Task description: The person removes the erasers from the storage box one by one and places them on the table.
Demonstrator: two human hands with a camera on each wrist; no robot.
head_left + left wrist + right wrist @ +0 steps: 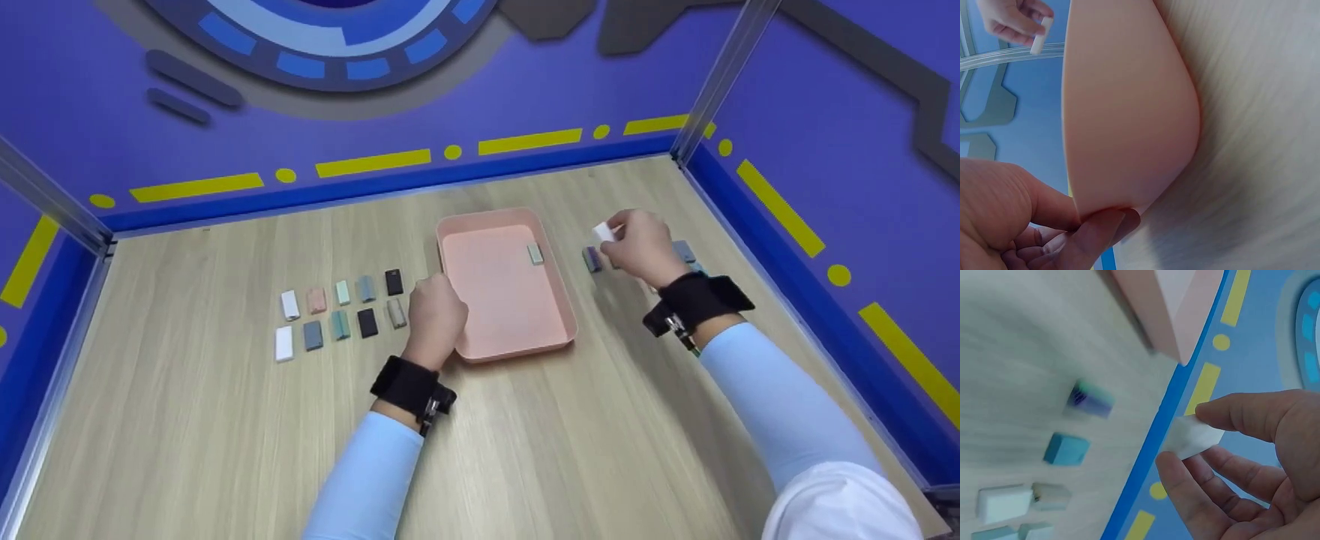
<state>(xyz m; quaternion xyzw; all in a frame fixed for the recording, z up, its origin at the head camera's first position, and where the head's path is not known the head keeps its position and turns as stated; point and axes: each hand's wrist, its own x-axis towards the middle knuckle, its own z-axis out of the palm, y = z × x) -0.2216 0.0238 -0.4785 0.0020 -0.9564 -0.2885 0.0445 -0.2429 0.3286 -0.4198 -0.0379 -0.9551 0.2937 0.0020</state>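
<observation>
A pink tray (501, 349) lies on the table with one small pale green block (535, 254) inside, near its right wall. At the tray's left side my left hand (437, 319) grips the wall. The left wrist view shows the thumb and a finger (1095, 239) of that hand pinching the tray wall (1129, 112). Right of the tray my right hand (643, 247) holds a small white block (604, 232) above the table. In the right wrist view the white block (1193, 437) sits between thumb and fingertips.
Beneath and beside my right hand lie several small blocks, among them a purple one (592, 259) and a grey one (683, 251). Left of the tray, two rows hold several more, including a black block (367, 323) and a white block (283, 343). Blue panels (390, 135) border the table.
</observation>
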